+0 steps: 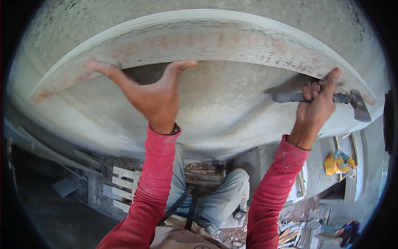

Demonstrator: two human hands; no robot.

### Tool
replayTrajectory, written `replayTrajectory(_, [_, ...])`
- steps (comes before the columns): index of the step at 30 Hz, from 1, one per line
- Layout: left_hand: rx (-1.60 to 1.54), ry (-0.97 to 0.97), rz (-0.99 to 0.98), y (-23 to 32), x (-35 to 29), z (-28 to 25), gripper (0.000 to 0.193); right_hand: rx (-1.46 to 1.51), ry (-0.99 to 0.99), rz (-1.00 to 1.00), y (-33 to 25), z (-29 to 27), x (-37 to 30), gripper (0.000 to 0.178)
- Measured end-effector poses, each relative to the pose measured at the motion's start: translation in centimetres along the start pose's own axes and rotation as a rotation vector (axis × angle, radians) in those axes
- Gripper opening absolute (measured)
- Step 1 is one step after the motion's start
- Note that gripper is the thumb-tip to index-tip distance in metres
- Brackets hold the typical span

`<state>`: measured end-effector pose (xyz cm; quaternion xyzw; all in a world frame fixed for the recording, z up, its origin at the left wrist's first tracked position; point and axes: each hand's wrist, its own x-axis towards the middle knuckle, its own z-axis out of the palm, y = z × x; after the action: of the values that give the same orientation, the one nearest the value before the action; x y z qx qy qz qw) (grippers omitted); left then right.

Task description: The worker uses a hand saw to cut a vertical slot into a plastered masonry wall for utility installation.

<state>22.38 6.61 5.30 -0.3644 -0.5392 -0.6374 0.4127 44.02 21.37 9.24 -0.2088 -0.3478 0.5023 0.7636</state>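
Observation:
A long, pale straight board with reddish stains lies along the grey plastered wall in front of me, bowed by the lens. My left hand is spread wide under its left half, thumb and fingers apart at the lower edge. Toward the board's right end, my right hand wraps some fingers round the dark handle of a small hatchet. One finger of that hand stretches up onto the board. The hatchet lies sideways, its flat metal head pointing right.
Below the wall are pale slatted wood pieces at left. A yellow and blue bag rests on a ledge at right. Wood offcuts and rubble lie on the floor at lower right. My legs in jeans are beneath me.

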Motion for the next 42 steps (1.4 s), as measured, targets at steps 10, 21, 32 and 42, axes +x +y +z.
replayTrajectory(10, [0.056, -0.053, -0.015, 1.9, -0.7, 0.2, 0.117, 0.018, 0.011, -0.022, 0.1, 0.1, 0.0, 0.044])
replayTrajectory(21, [0.115, -0.108, 0.081, 2.1, -1.6, 3.2, 0.172, -0.019, 0.001, -0.041, -0.1, -0.1, -0.1, 0.039])
replayTrajectory(32, [0.135, -0.099, -0.018, 3.0, -0.9, 3.6, 0.181, -0.035, 0.001, -0.03, 0.1, -0.5, -0.1, 0.034])
replayTrajectory(42, [0.087, -0.071, -0.048, 3.0, -0.8, 3.6, 0.18, -0.039, 0.015, -0.022, 0.3, -0.6, 0.1, 0.032])
